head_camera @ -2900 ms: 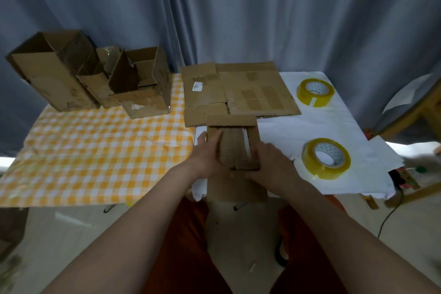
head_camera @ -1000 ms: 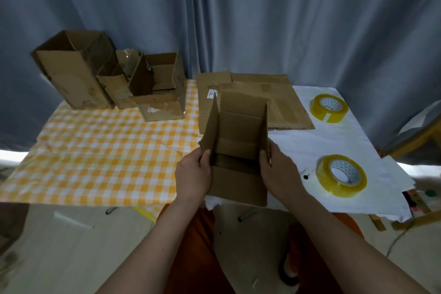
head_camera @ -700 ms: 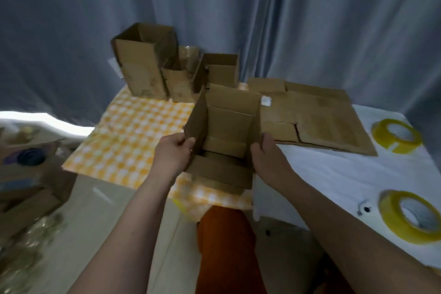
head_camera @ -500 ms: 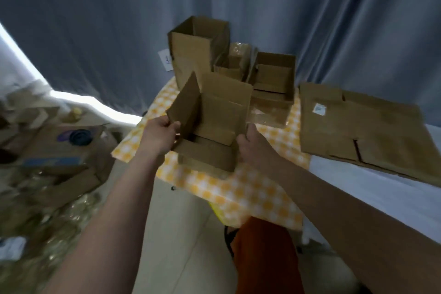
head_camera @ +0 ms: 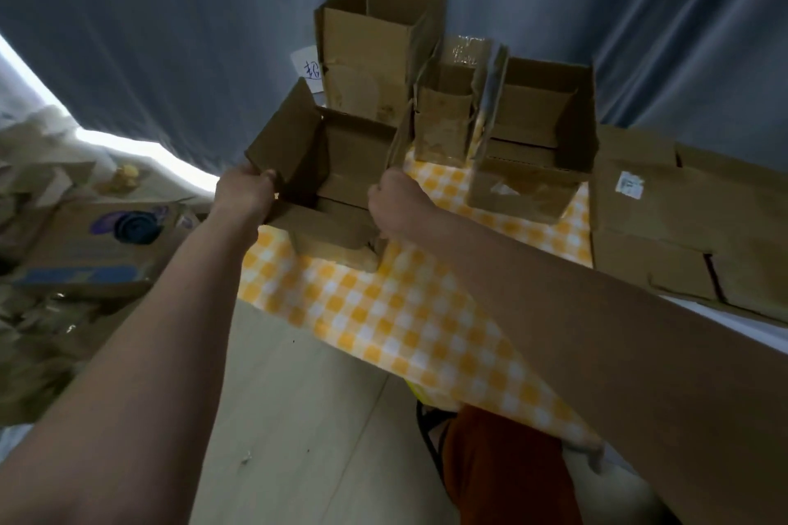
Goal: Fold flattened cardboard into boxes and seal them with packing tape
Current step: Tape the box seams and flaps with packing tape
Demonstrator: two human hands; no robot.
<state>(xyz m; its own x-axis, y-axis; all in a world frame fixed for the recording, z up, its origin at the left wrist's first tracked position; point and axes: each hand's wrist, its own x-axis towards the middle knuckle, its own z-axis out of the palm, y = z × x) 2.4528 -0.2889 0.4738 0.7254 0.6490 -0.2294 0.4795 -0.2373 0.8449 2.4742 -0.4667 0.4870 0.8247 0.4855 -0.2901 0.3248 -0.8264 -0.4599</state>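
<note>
A small open cardboard box with its top flaps up sits at the left corner of the yellow checked tablecloth. My left hand grips its left wall and flap. My right hand grips its right wall. Whether the box rests on the cloth or hangs just above it is unclear. Behind it stand three more folded boxes: a tall one, a small one and a wide one. Flattened cardboard lies to the right.
A grey curtain hangs behind the table. On the floor to the left lie cardboard boxes and clutter. The table's left edge drops to a pale wooden floor. The tape rolls are out of view.
I have carried the small folded box from the table's front middle to the left corner, in front of the other folded boxes. The view has swung left; the tape rolls left the frame.
</note>
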